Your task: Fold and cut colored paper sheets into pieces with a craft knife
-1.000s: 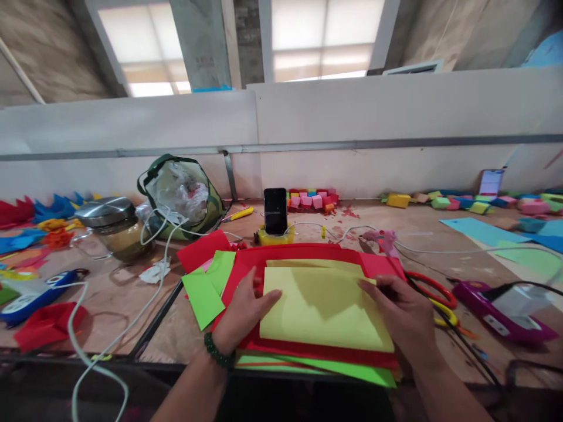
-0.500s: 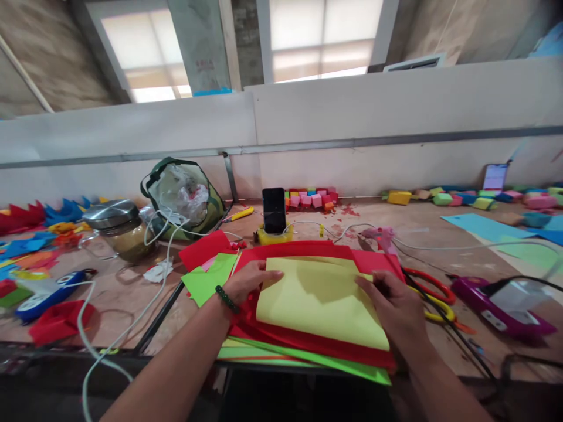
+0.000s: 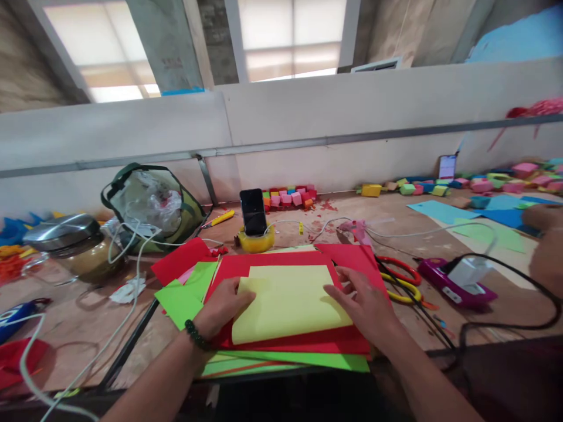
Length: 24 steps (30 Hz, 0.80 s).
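A folded yellow sheet (image 3: 290, 305) lies over red paper (image 3: 224, 269), its fold toward me. My left hand (image 3: 226, 305) pinches the sheet's left edge, thumb on top and fingers underneath. At the right edge, my right hand (image 3: 363, 302) rests its thumb on the sheet while its fingers are bent and apart, with nothing gripped between them. Green sheets (image 3: 343, 360) stick out below the red stack near the table's front edge. Green scraps (image 3: 187, 296) and a red piece lie left of the stack.
A phone (image 3: 253, 212) stands in a yellow tape roll (image 3: 256, 240). Scissors (image 3: 404, 281) and a purple power strip (image 3: 457, 284) with cables lie right. A glass jar (image 3: 74, 249) and bag (image 3: 176, 205) stand left. Another person's hand (image 3: 543, 220) is at far right.
The view has turned right, and another person's hand has come in at the far right. The yellow sheet now lies flatter and squarer on the red paper; my right hand's fingers have loosened.
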### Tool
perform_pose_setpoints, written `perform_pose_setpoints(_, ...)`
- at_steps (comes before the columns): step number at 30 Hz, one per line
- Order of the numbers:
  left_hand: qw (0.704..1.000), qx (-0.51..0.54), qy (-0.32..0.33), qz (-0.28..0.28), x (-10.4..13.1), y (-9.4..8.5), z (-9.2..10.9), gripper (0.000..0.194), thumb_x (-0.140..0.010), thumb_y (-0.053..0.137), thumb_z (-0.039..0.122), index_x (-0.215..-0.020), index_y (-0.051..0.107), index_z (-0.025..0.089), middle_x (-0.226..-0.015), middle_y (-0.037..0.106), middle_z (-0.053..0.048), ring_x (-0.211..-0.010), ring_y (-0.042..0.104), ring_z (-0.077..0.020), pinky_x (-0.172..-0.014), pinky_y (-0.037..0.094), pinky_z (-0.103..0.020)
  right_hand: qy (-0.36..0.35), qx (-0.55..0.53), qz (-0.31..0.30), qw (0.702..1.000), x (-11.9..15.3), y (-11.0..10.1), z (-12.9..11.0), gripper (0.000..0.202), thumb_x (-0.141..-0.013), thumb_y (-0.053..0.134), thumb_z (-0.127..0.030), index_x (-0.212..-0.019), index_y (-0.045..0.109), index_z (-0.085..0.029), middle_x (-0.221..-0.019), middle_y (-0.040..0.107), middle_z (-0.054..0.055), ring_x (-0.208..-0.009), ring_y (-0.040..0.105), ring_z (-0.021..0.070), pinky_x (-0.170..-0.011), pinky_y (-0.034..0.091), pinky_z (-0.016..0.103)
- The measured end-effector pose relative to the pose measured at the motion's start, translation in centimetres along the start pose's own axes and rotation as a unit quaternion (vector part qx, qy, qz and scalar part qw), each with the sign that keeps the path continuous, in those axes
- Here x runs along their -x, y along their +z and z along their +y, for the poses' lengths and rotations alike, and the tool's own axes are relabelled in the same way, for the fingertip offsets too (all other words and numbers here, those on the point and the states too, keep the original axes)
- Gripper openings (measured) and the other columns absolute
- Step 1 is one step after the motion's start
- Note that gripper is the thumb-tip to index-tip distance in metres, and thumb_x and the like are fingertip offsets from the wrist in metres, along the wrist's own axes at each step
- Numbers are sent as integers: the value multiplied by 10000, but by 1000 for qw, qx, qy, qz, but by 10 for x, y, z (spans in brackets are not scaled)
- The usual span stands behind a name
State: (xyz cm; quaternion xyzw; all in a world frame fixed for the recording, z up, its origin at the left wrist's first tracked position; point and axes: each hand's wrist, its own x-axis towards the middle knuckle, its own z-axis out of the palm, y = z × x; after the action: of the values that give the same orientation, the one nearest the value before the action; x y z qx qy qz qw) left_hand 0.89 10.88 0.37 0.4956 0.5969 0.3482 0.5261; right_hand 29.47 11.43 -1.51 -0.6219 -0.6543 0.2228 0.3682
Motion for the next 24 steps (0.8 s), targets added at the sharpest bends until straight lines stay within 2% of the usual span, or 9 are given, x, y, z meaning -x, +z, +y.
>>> perform_pose_setpoints(3,999,-41,19,18,1,-1,-2,288,-633,696,311,-846,695,118,-799,746,-68,-780,697,-256,-644,514,-289,22,19,-65,997,6,-7,-7,527,-776,612,-557,-1124,627,-162,-873,695,68,-736,633,220,-660,497,332)
perform_pose_setpoints(6,995,-87,34,28,2,-2,-2,256,-657,679,310,-834,693,125,-814,746,-63,-750,685,-241,-618,499,-278,46,36,-88,994,8,-14,-10,499,-760,631,-530,-1110,639,-174,-798,703,44,-728,646,228,-627,476,312)
perform_pose_setpoints(11,981,-156,80,84,6,0,-10,159,-703,655,311,-728,644,155,-716,710,-25,-665,642,-205,-549,441,-247,83,59,-125,987,12,-21,-7,402,-754,615,-595,-815,659,-200,-608,653,13,-557,590,195,-472,375,272)
perform_pose_setpoints(14,977,-158,101,104,9,4,-18,202,-737,651,362,-738,626,162,-703,700,-28,-655,636,-207,-538,432,-250,104,0,-130,986,14,-20,-3,400,-742,637,-599,-766,652,-199,-535,617,-12,-485,549,160,-416,330,247)
perform_pose_setpoints(18,988,-100,100,65,11,7,-24,277,-757,650,406,-868,657,153,-853,739,-72,-754,668,-239,-617,483,-280,167,-139,-154,964,11,-17,0,395,-676,722,-545,-820,673,-181,-602,682,6,-517,601,162,-428,379,235)
perform_pose_setpoints(20,990,-85,97,59,11,7,-24,295,-747,662,418,-882,662,155,-875,743,-79,-776,674,-249,-633,492,-287,189,-173,-172,951,8,-16,0,410,-654,744,-538,-826,679,-171,-606,685,7,-507,592,150,-422,365,227)
perform_pose_setpoints(24,991,-81,87,64,14,8,-24,304,-732,672,432,-870,663,162,-879,744,-86,-776,673,-259,-625,493,-294,189,-242,-199,931,4,-14,0,379,-645,753,-526,-724,669,-165,-642,688,13,-559,602,150,-474,411,237)
